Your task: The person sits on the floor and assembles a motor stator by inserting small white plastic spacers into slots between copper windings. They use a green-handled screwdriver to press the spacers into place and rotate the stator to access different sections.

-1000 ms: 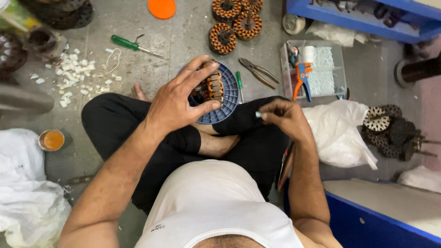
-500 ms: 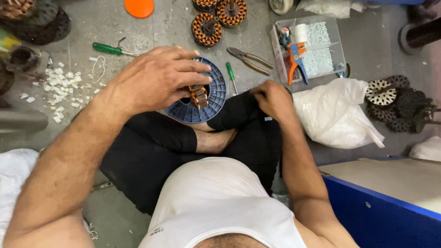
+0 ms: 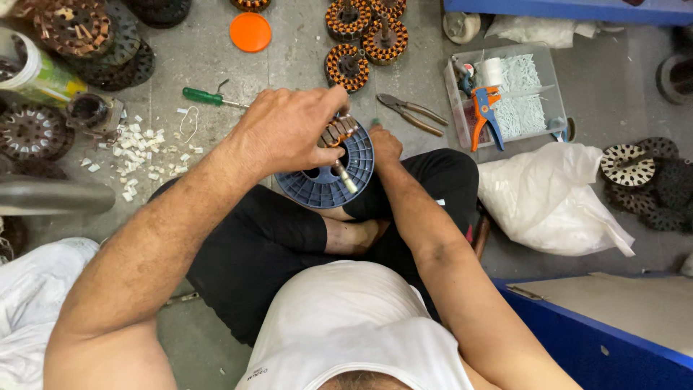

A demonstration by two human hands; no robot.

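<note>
I sit cross-legged on a grey floor. My left hand (image 3: 289,130) grips a copper-wound stator (image 3: 338,134) over a blue plastic spool (image 3: 328,180) that rests on my knee. A metal shaft pokes out of the spool's middle. My right hand (image 3: 384,144) reaches past the spool's far edge toward the floor, close to a green-handled tool; its fingers are mostly hidden and I cannot tell whether it holds anything.
Pliers (image 3: 411,113) lie just beyond the spool. A clear tray (image 3: 505,94) with an orange stripper and white pieces is at right. Wound stators (image 3: 361,40), a green screwdriver (image 3: 209,97), an orange lid (image 3: 250,32), white scraps (image 3: 137,155) and a plastic bag (image 3: 552,198) surround me.
My right hand moved from beside my knee forward to the far side of the spool. My left hand stayed on the stator. The head camera shifted closer.
</note>
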